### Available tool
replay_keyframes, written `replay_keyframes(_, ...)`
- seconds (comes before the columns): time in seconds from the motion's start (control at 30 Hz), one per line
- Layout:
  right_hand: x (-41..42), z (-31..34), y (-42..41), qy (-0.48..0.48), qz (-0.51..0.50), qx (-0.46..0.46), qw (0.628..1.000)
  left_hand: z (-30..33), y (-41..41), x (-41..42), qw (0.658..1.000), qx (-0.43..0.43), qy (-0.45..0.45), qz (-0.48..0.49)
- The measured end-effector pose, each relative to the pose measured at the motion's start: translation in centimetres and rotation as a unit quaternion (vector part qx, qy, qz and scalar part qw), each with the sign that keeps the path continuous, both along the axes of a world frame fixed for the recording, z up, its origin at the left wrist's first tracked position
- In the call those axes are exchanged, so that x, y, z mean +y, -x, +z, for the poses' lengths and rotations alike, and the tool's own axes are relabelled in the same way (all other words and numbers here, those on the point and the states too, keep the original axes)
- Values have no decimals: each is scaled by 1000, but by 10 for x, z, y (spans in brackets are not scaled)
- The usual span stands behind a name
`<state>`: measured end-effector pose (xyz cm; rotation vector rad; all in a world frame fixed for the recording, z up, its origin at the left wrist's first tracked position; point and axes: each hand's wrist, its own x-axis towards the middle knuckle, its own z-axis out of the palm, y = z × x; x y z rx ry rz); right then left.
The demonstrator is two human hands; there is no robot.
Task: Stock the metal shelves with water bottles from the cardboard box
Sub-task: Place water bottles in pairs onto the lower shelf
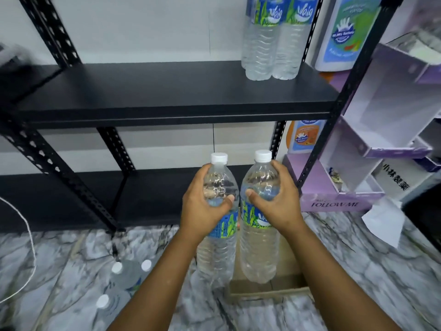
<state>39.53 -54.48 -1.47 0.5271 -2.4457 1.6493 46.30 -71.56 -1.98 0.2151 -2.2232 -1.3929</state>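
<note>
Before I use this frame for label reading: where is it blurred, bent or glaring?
Head view: the held bottles and hands are fairly sharp; the left edge and the floor bottles are motion-blurred; the shelf posts splay outward, wide-angle distortion; light is even, with small glints on the shelf bottles, whose labels read clearly.

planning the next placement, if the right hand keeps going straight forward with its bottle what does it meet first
Probably nothing at once: ahead of the right hand and its bottle lies the open lower shelf, then the wall. The black upright post stands just to its right; depth is unclear.
</note>
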Motion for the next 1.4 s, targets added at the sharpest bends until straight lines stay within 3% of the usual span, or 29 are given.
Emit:
replay_keyframes(0.97,-40,206,107,104,61,213,970,215,98,-32,974,208,78,50)
replay_keyframes(1.4,-86,256,114,122,48,262,956,263,110,-80,960,264,85,30)
